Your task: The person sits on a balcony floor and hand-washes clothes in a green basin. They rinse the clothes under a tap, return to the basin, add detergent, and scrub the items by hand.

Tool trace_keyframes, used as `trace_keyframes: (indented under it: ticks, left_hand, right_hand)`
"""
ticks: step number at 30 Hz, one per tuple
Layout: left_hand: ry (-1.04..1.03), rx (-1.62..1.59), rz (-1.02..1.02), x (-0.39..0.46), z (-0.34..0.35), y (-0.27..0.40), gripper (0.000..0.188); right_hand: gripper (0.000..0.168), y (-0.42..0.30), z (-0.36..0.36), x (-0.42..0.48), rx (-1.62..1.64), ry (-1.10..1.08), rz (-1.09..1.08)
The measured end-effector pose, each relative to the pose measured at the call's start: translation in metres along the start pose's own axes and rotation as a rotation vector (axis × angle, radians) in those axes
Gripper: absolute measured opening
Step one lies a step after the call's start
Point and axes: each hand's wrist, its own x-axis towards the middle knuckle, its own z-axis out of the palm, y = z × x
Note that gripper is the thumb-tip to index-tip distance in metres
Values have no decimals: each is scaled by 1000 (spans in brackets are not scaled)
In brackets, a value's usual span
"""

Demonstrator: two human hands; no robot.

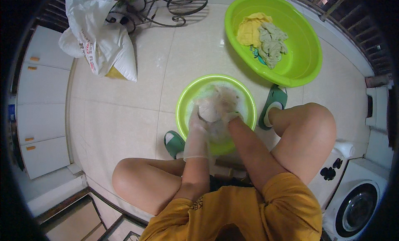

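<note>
A round green plastic basin (180, 101) with sudsy water stands on the floor between my feet. In it lies a wet, pale cloth (209, 109). My left hand (197, 121), in a translucent glove, holds the cloth's left side. Gloved as well, my right hand (228, 104) is blurred and presses on the cloth's right side, its fingers partly lost in foam. A larger green tub (304, 51) at the upper right holds a yellow cloth (252, 29) and a grey-green cloth (271, 44).
White woven sacks (103, 41) stand at the upper left, beside a black wrought-iron stand (156, 10). White cabinets (43, 85) line the left side. A front-loading washing machine (358, 206) is at the lower right. Green slippers (274, 101) are on my feet.
</note>
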Motion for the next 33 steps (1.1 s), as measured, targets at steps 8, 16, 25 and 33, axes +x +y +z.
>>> trace_keyframes:
  ticks: [8,16,25,33]
  left_hand:
    - [-150,31,-117,10,-6,2,59]
    - [-232,250,137,62,-40,-11,53]
    - [-97,422,224,31,-22,3,50]
    - [-139,-43,-44,5,-6,14,51]
  right_hand:
    - [50,-39,-30,-57,-88,-381,-314]
    - [35,-61,-16,-28,67,-162,186]
    - [56,25,35,2,-250,161,50]
    - [43,-39,3,-41,-150,-391,-250]
